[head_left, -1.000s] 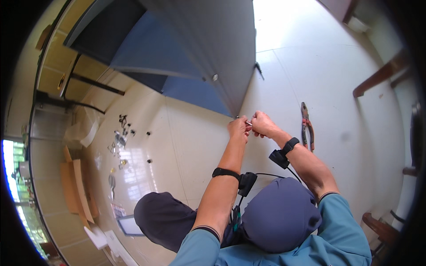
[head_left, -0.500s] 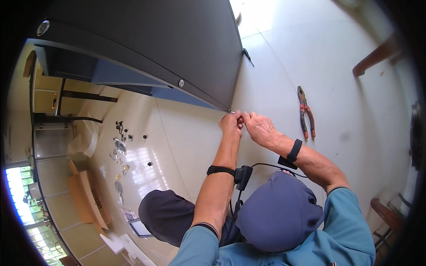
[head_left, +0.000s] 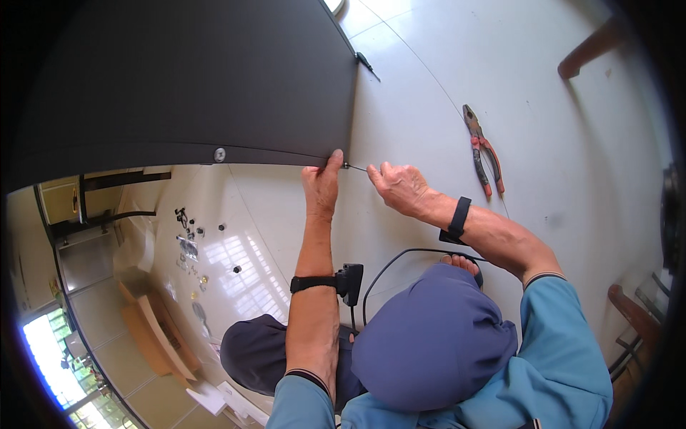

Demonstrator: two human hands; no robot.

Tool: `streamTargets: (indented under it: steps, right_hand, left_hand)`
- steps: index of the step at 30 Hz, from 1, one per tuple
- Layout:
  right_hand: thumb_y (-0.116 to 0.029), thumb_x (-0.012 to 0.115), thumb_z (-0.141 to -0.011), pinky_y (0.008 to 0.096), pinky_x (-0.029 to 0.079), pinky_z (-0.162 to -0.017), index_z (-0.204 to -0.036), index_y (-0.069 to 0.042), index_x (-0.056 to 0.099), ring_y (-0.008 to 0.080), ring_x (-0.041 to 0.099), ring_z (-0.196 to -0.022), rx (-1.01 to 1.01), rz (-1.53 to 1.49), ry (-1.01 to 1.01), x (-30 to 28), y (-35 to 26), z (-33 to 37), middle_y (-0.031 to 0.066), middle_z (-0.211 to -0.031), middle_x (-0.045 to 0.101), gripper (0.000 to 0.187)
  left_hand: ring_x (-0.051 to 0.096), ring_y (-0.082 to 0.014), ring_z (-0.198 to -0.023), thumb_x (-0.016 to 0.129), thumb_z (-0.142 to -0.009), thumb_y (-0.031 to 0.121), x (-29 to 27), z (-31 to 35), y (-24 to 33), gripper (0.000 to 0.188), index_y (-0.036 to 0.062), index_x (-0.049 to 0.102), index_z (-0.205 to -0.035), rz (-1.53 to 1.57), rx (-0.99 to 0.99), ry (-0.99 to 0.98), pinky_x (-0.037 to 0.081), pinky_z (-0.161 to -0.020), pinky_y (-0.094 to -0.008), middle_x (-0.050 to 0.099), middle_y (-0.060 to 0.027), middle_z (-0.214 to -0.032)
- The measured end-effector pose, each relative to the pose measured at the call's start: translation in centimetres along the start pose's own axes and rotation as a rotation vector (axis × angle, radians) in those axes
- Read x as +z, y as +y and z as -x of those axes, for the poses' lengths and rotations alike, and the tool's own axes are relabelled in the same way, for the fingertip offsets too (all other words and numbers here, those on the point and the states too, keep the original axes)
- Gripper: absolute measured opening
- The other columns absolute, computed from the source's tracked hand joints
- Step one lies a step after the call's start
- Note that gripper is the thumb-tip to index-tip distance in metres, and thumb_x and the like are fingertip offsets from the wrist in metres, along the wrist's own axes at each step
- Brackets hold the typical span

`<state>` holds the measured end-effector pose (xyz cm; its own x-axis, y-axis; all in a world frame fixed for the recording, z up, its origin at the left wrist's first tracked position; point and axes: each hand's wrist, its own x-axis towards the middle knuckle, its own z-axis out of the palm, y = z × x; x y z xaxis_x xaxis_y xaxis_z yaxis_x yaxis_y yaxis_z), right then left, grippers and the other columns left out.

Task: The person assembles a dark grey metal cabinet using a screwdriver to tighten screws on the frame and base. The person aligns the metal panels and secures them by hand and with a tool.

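A large dark grey cabinet panel (head_left: pixel 214 86) fills the upper left, with a round silver fitting (head_left: pixel 220 154) near its lower edge. My left hand (head_left: pixel 323 187) grips that edge close to the corner, thumb on the outer face and fingers underneath. Just past the thumb, a small screw or bolt (head_left: pixel 346 165) sits at the corner. From it a thin metal rod (head_left: pixel 357 168) runs to my right hand (head_left: pixel 404 189), whose closed fingers pinch its outer end. The rod's end inside the fingers is hidden, so its kind is unclear.
Red-handled pliers (head_left: pixel 483 151) lie on the pale floor to the right. A small dark tool with a thin tip (head_left: pixel 367 66) lies beside the panel. Loose hardware (head_left: pixel 188 247) and a cardboard box (head_left: pixel 153 332) are at left. A black cable (head_left: pixel 386 264) loops between my arms.
My left hand has left the right hand's side and taken hold of the panel edge. The right hand has drawn away from the corner, exposing the rod. The view has shifted with my head.
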<state>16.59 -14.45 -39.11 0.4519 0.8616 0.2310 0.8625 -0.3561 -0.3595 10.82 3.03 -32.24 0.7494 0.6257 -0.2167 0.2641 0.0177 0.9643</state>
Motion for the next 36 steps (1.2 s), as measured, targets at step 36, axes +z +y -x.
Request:
streamTargets:
  steps: [36]
  right_hand:
    - [-0.029, 0.047, -0.097, 0.0298, 0.038, -0.038, -0.076, -0.002, 0.061, 0.0117, 0.048, -0.043, 0.885, -1.091, -0.305, -2.3, 1.6, -4.4, 0.0043, -0.060, 0.059, 0.037]
  left_hand:
    - [0.062, -0.0220, -0.109, 0.057, -0.074, -0.012, 0.7, 0.6, -3.9, 0.041, -0.0029, 0.057, -0.115, -0.007, 0.340, 0.024, 0.044, -0.101, -0.0306, 0.065, -0.0111, -0.114]
